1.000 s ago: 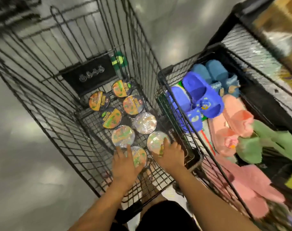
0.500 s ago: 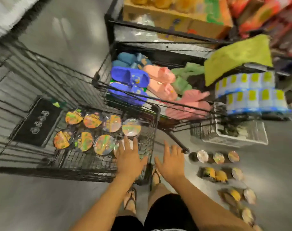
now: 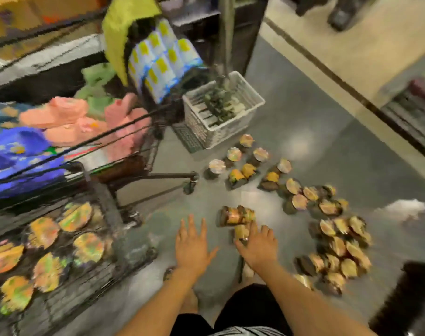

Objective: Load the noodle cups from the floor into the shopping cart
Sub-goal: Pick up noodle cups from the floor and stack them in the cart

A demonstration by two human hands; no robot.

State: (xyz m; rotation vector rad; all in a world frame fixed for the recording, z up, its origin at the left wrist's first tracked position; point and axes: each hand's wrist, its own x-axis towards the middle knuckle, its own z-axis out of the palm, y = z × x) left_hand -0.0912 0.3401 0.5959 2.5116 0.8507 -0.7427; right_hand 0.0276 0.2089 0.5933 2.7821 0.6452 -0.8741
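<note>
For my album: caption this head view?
Left hand and right hand reach for noodle cups on the floor beside the shopping cart.

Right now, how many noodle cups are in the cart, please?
6 noodle cups show in the cart, two slanting rows of three at lower left; the frame edge may hide more.

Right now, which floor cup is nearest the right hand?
The cup at the right hand's fingertips, just nearer than the tipped cup; the other floor cups sit farther away.
</note>
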